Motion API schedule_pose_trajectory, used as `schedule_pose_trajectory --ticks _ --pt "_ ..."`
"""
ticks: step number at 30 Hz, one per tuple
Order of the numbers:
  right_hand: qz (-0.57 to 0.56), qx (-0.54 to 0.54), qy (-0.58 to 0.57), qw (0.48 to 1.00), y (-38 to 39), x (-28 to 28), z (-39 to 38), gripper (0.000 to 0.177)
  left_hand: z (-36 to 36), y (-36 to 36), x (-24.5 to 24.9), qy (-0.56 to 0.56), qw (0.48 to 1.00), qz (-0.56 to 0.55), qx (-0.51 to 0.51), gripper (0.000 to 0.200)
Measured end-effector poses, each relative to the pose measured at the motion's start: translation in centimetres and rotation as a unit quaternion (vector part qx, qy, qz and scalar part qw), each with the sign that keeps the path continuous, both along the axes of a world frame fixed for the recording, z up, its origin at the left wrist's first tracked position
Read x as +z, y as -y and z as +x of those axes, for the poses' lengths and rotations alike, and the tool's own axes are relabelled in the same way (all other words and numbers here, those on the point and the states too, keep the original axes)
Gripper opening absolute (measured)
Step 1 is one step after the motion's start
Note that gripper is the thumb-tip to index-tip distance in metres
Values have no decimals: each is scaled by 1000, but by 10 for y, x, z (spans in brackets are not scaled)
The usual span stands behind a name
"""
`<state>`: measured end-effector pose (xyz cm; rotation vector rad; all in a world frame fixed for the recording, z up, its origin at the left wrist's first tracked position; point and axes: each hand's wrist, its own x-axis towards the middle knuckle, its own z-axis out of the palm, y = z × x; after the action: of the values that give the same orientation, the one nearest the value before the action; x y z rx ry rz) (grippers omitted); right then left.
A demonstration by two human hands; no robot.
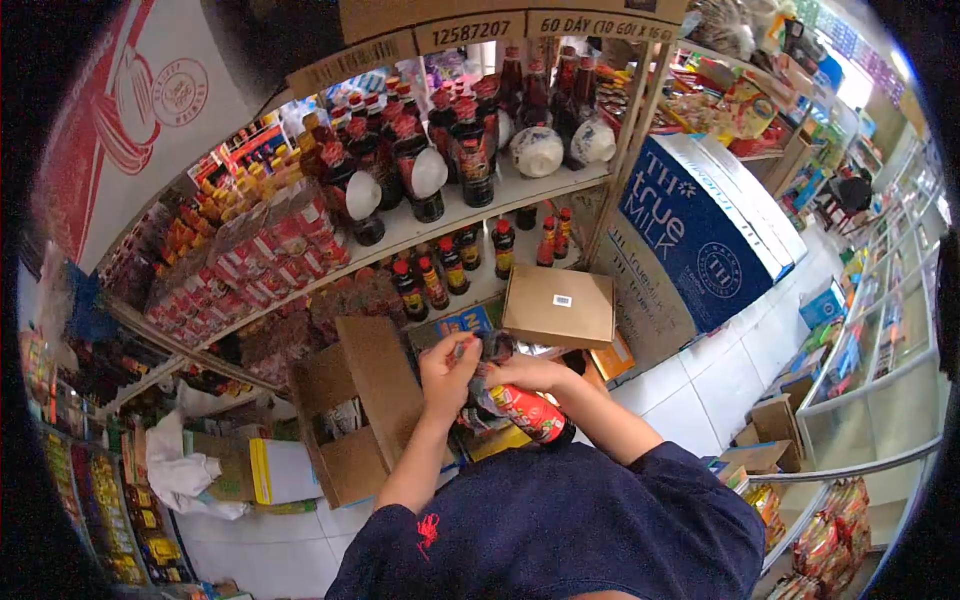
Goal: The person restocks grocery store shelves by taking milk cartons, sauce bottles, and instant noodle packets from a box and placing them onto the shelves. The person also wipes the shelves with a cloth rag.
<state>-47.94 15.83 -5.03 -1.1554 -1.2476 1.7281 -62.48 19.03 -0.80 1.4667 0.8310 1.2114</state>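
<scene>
Close in front of my body, my right hand (528, 374) is wrapped around the upper part of a bottle (535, 413) with a red label and dark contents. The bottle is tilted, its base toward my shirt. My left hand (447, 372) is beside its top, fingers pinched together on glossy see-through plastic (494, 347) that lies between the two hands. Below my hands is a second dark bottle (483, 418), partly hidden. An open cardboard box (378, 385) stands by my left forearm, and a closed brown carton (558, 305) lies just beyond my hands.
A shelf (410, 238) ahead carries dark sauce bottles (470, 150), some with white bowls (537, 152), and red packs (275, 240). A large blue-and-white milk carton (700, 235) stands at the right. Glass cases (870, 400) line the far right. A white bag (180, 465) lies at left.
</scene>
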Motion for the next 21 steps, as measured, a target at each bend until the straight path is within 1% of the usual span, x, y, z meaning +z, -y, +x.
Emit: schedule_pose_trajectory --ticks 1,2,4,5,6,8,9,11,12,13,14,15,16,18,19,20,21 --pt "-22 36 58 997 14 64 3 49 0 0 0 -2 1000 5 -2 17" --pt "-18 31 59 998 13 62 11 49 1 0 2 -1 1000 9 -7 17" --pt "51 200 135 969 9 47 27 56 1 0 11 26 996 53 72 17" --pt "93 128 163 974 19 33 28 59 1 -3 17 46 991 50 119 18" --pt "189 64 204 958 24 6 29 55 2 -8 19 49 991 52 116 18" --pt "223 -73 316 919 41 12 11 55 3 -17 23 47 973 27 226 18" --pt "224 -74 316 919 46 5 4 55 4 -18 24 48 973 28 226 18" --pt "216 -102 192 952 49 -8 -3 56 8 -21 29 59 977 105 174 23" --pt "217 -102 191 952 49 -2 -2 56 8 -21 30 64 977 142 148 26" --pt "133 -57 50 988 51 9 2 62 6 -21 29 63 977 142 148 26" --pt "43 -9 -93 995 53 16 5 68 5 -20 26 33 972 195 129 28" --pt "47 -11 -167 985 53 14 7 58 3 -19 23 4 963 248 109 30" --pt "15 -5 -174 985 57 23 13 59 3 -17 19 3 963 247 109 30" --pt "17 0 -164 986 56 12 21 64 8 -14 10 67 967 200 143 32" --pt "17 -2 -163 986 57 5 26 64 14 -13 8 90 964 171 181 31" --pt "-42 40 -262 963 57 -3 30 66 13 -15 10 93 964 172 180 31" --pt "-101 82 -357 925 58 -11 33 69 8 -17 14 81 984 116 107 28"
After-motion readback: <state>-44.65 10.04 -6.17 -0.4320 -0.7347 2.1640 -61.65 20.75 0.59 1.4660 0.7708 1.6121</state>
